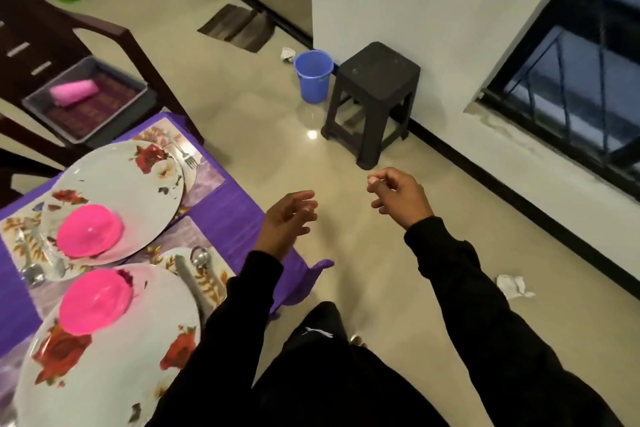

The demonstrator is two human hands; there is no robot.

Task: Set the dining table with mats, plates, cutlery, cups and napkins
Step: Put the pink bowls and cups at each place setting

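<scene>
A table under a purple cloth point(228, 208) fills the lower left. Floral mats point(204, 177) lie on it with white rose-patterned plates, one further back point(114, 177) and one nearer point(114, 364). A pink cup stands upside down on each plate, the far one point(90, 230) and the near one point(95, 302). A fork point(185, 154) lies beside the far plate, spoons point(199, 255) beside the near one. My left hand point(285, 222) hovers off the table's right edge, fingers apart, empty. My right hand point(398, 196) is over the floor, fingers loosely curled, holding nothing.
A dark wooden chair point(104, 28) holds a grey tray point(86, 128) with another pink cup point(74, 92). A black plastic stool point(374, 97) and blue bucket point(313, 74) stand by the white wall. Crumpled paper point(512, 286) lies on the tiled floor.
</scene>
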